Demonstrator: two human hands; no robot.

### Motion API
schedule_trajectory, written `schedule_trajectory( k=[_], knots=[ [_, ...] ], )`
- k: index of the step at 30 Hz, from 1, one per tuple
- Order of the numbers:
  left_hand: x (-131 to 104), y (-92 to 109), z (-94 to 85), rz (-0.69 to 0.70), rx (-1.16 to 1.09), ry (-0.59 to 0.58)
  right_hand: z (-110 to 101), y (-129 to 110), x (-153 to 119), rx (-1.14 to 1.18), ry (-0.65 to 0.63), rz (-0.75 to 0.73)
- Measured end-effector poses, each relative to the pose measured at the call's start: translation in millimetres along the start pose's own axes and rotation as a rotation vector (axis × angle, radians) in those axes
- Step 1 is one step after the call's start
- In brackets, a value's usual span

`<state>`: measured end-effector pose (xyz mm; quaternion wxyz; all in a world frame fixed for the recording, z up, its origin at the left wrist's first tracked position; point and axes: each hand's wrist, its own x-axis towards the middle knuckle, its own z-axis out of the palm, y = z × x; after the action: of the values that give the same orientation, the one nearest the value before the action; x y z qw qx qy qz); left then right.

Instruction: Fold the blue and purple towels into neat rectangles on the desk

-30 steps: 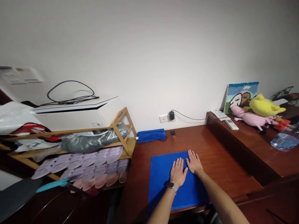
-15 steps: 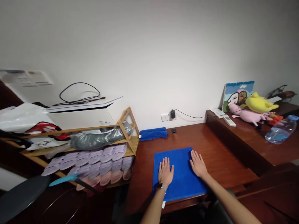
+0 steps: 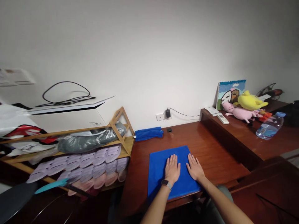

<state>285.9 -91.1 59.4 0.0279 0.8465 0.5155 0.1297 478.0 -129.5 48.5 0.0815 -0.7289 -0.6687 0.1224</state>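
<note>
A blue towel (image 3: 158, 174) lies spread flat on the brown wooden desk (image 3: 210, 149), near its front edge. My left hand (image 3: 173, 169), with a watch (image 3: 166, 183) on the wrist, rests palm down on the middle of the towel, fingers stretched out. Palm down too, my right hand (image 3: 195, 167) lies at the towel's right edge with its fingers extended. Neither hand grips anything. At the back left of the desk is a second blue towel (image 3: 149, 133), rolled or folded into a long bundle.
To the left stands a wooden rack (image 3: 127, 146) with slippers (image 3: 100, 155) and a white box (image 3: 70, 119). A charger (image 3: 168, 113) is plugged into the wall. On the raised right surface are a remote (image 3: 223, 119), plush toys (image 3: 251, 101) and a water bottle (image 3: 268, 127).
My left hand has slid to the right across the towel, closer to my right hand. The view has shifted a little to the right. The towel still lies flat.
</note>
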Motion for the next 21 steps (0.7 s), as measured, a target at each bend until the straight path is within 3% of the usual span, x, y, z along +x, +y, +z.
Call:
schedule_trajectory(
  k=[3,6,9,14,16,18,21],
  knots=[
    [13,48,12.5,0.107,-0.097,-0.035,0,2,0,-0.039,-0.017,-0.028],
    [14,60,21.6,0.108,-0.124,-0.066,2,4,0,-0.054,-0.022,-0.041],
    [0,23,17.6,0.033,-0.065,-0.052,3,4,0,-0.028,0.001,-0.019],
    [-44,-85,-11.9,-0.228,0.093,0.000,3,2,0,-0.023,0.009,-0.002],
    [-58,-115,-20.6,-0.277,0.128,0.017,4,3,1,-0.023,0.005,0.003],
    [-66,-130,-23.6,-0.283,0.138,0.031,6,4,3,-0.025,0.005,0.005],
    [-67,-133,-22.0,-0.280,0.138,0.052,8,5,6,-0.034,-0.003,-0.010]
  ],
)
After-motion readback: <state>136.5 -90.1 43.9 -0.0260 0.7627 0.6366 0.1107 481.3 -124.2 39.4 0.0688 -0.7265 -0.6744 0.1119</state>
